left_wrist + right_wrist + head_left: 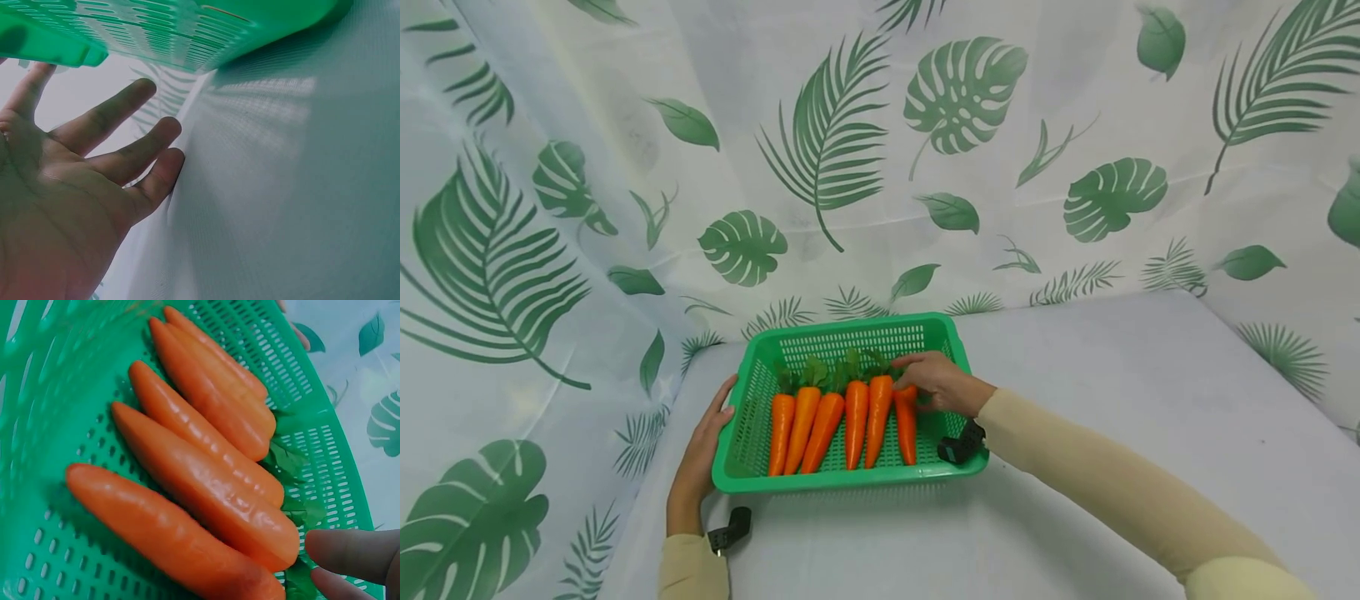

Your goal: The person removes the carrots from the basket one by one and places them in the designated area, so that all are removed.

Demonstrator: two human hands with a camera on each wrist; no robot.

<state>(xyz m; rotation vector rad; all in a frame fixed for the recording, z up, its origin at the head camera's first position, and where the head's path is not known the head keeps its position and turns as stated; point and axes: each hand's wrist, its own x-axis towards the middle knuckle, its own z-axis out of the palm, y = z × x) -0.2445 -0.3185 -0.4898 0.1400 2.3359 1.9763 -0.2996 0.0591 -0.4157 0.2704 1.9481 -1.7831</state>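
Observation:
Several orange carrots [855, 425] with green leafy tops lie side by side in a green plastic basket [850, 482], tips toward the near side. My right hand [938, 382] reaches in over the right side, at the leafy end of the rightmost carrot [906, 429]. In the right wrist view, its extended fingers [356, 553] are beside the leaves [303, 581], with that carrot [169, 531] lying just below. Outside the left rim, my left hand [702, 454] rests against the basket. The left wrist view shows its palm [56, 206] with spread fingers below the slotted side.
The basket stands on a white-covered table [1112, 400]. Behind it hangs a white curtain [865, 158] printed with green leaves, continuing along the left side. A small black wrist camera [961, 444] overlaps the basket's near right corner in the head view.

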